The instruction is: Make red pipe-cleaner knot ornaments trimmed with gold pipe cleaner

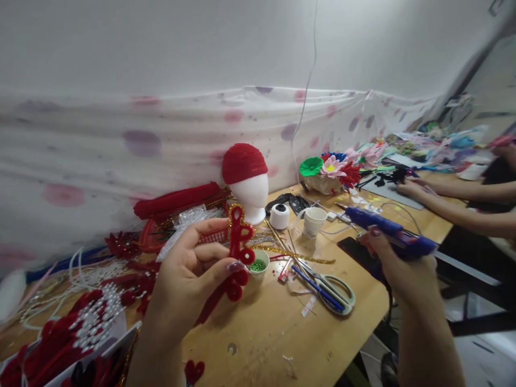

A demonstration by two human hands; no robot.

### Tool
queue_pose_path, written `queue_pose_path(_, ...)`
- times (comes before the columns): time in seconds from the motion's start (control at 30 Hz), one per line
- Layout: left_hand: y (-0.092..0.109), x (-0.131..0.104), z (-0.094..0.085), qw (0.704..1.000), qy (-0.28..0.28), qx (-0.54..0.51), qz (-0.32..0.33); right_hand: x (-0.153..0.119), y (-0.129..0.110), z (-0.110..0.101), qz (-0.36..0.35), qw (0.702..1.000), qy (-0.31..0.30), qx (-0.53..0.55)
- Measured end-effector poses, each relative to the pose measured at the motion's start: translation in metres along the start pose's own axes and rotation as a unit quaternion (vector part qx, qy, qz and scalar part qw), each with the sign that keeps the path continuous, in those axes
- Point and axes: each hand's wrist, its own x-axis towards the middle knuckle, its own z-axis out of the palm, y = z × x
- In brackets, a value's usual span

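Between the thumb and fingers of my left hand [193, 274] is a red fuzzy craft piece [236, 242] with looped edges and gold trim along its upper part. It stands upright above the table. My right hand [407, 269] is wrapped round a blue glue gun [387, 228], whose nozzle points left, toward the middle of the table. Just behind the red piece sits a paper cup of green beads [258, 264]. Scissors [336, 293] and a blue pen [318, 290] lie between my two hands.
A white foam head with a red cap [245, 164] stands by the wall. Nearby are a thread spool [279, 216], a paper cup [314, 221] and a basket of felt flowers [328, 180]. Red pieces and pearl strings [99, 317] crowd the left. Another person's hands [419, 191] work at right.
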Motion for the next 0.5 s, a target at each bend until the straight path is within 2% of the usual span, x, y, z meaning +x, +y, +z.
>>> queue_pose_path(0.13,-0.003,0.002,0.001,1.000,-0.004,-0.001,-0.003,0.023,0.045,0.014,0.025,0.995,-0.068,-0.068)
queue_pose_path(0.27,-0.008,0.004,0.002,1.000,-0.020,-0.006,0.004,0.028,0.084,0.038,-0.005,0.989,-0.128,-0.073)
queue_pose_path(0.4,-0.012,0.007,0.002,1.000,-0.025,-0.019,0.004,0.027,0.101,0.056,-0.027,0.985,-0.153,-0.075)
queue_pose_path(0.5,-0.013,0.009,0.001,0.999,-0.028,-0.026,0.004,0.029,0.104,0.046,-0.035,0.982,-0.161,-0.092)
